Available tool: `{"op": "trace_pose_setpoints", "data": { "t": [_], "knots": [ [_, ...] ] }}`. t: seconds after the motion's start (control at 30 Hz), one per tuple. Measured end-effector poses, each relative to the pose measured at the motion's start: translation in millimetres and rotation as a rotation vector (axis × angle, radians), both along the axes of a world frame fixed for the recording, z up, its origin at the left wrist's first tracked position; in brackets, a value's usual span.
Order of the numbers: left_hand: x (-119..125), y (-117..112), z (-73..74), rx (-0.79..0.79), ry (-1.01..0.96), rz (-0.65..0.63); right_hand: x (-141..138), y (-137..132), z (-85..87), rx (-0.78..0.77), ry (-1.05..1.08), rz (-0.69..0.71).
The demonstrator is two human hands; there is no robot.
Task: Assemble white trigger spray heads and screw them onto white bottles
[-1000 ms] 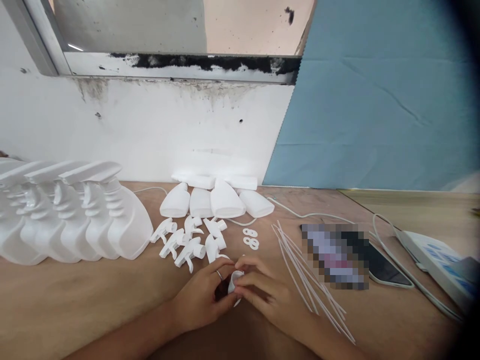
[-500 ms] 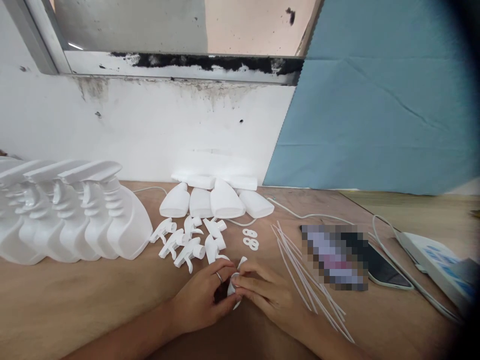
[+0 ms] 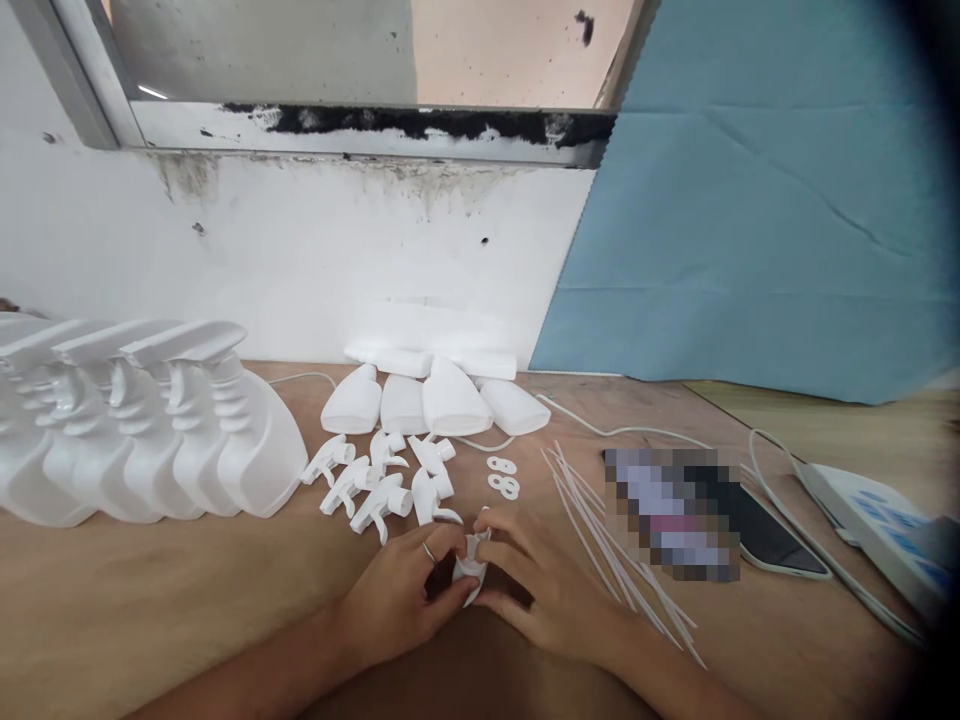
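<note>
Low in the middle, my left hand point(image 3: 401, 590) pinches a white trigger spray head point(image 3: 469, 572) between thumb and fingers. My right hand point(image 3: 551, 585) grips the same piece from the other side, its fingertips on the upper part. The fingers hide much of its shape. Just beyond the hands lie several loose white trigger spray heads point(image 3: 382, 500) in a loose group. Some small white ring washers point(image 3: 502, 486) sit beside them to the right. Thin white dip tubes point(image 3: 600, 540) lie in a fanned bundle right of my right hand.
Several assembled white spray bottles point(image 3: 262, 450) stand in a row at left. White bottles without heads point(image 3: 454, 400) lie by the wall. At right are a phone point(image 3: 780, 540), partly blurred out, a cable point(image 3: 622, 431) and a white box-like device point(image 3: 870, 520). Blue cloth point(image 3: 750, 230) hangs behind.
My right fingers have shifted on the spray head, with the thumb now lower and more of the white piece showing. My left hand keeps its hold. The view has moved slightly.
</note>
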State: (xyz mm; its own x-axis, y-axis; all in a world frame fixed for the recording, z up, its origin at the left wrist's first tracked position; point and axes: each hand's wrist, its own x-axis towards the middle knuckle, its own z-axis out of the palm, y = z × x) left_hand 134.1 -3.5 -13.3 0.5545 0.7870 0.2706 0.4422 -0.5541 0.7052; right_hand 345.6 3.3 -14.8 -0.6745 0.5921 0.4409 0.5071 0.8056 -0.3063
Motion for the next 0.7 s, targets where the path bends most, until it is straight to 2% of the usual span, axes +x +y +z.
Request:
{"op": "trace_pose_setpoints", "data": {
  "t": [0.2, 0.33, 0.5, 0.7],
  "knots": [
    [-5.9, 5.0, 3.4, 0.196, 0.018, -0.124, 0.8, 3.3, 3.2, 0.014, -0.028, 0.018],
    [-10.0, 8.3, -2.0, 0.348, 0.116, -0.19, 1.4, 5.3, 3.3, 0.017, 0.004, 0.053],
    [-9.3, 10.4, -8.7, 0.37, 0.169, -0.17, 3.5, 8.5, -1.0, 0.082, 0.048, 0.067],
    [-9.6, 11.8, -8.6, 0.405, 0.15, -0.19, 1.7, 7.2, 0.5, 0.105, 0.07, 0.069]
  ]
}}
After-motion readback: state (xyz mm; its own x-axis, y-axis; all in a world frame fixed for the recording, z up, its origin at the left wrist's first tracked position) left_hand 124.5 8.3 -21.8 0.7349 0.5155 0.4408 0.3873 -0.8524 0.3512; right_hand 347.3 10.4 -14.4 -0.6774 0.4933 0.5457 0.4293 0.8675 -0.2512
